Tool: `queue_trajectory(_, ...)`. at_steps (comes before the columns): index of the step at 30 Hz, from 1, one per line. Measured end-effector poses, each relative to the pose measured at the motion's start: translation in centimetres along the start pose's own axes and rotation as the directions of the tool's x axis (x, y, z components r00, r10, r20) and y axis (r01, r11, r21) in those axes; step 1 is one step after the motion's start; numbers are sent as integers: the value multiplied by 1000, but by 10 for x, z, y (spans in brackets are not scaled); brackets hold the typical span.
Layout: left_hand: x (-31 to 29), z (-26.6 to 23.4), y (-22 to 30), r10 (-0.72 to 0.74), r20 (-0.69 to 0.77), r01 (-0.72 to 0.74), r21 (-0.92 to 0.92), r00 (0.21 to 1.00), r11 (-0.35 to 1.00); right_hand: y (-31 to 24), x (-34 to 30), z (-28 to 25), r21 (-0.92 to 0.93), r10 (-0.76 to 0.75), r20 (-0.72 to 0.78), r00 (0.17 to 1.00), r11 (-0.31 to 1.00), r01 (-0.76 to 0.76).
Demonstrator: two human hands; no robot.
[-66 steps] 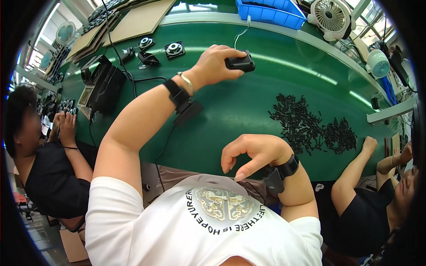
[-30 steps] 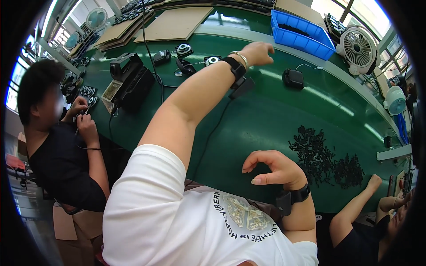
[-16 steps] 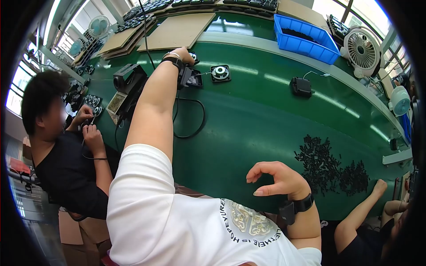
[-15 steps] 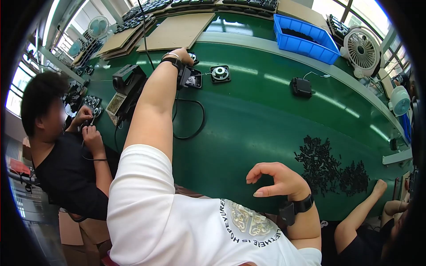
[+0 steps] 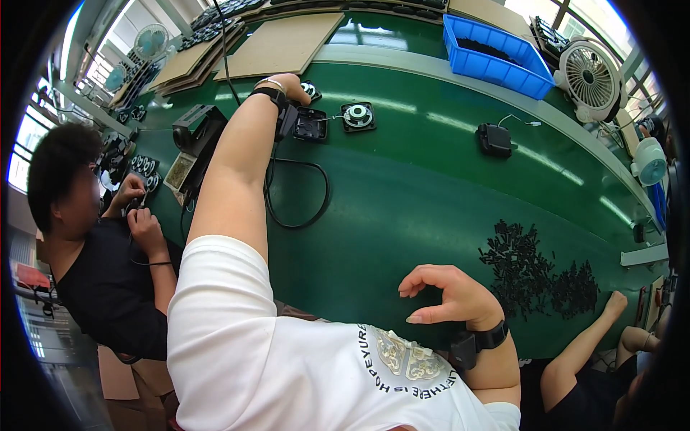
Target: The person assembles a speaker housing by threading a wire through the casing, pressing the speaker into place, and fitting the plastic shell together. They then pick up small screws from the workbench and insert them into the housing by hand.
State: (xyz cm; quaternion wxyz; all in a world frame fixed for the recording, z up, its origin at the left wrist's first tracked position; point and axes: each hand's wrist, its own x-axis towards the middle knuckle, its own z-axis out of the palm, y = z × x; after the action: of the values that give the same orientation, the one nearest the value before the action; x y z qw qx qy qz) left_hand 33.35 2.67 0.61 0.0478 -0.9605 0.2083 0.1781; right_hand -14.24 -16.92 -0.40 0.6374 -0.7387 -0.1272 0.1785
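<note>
Head view: partly hidden speaker (image 5: 310, 90) just right of the left hand (image 5: 292, 87).

Black housing (image 5: 310, 133), green tabletop (image 5: 381, 208), blue bin (image 5: 496, 73)

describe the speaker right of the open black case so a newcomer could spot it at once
On the green table, find the person's left hand, then the open black case just below it in view. The speaker lies right of that case, a white ring in a square black frame. Unlike the other speaker by the hand, it shows whole.
</note>
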Motion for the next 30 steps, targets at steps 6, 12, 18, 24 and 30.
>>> queue_trajectory(6, -6, 1, 3, 40, -58, -35, 82, 998, 996, 3, 0, 1, -10, -18, -43, 999, 1000, 17)
queue_trajectory(12, -17, -7, -12, -12, -98, 3, -90, 995, 996, 3, -1, 1, -44, -27, -54, 998, 999, 25)
queue_trajectory(18, -40, -21, -30, -61, -139, -23, -534, 988, 845, 1, -2, 2, -44, -29, -55, 998, 999, 27)
queue_trajectory(24, -62, -21, -43, -38, -179, -118, -776, 983, 620, 0, -4, 3, -48, -32, -80, 996, 998, 28)
queue_trajectory(30, -98, -14, -48, 60, -197, -201, -855, 979, 479, -4, -4, 1, -43, -28, -94, 995, 999, 24)
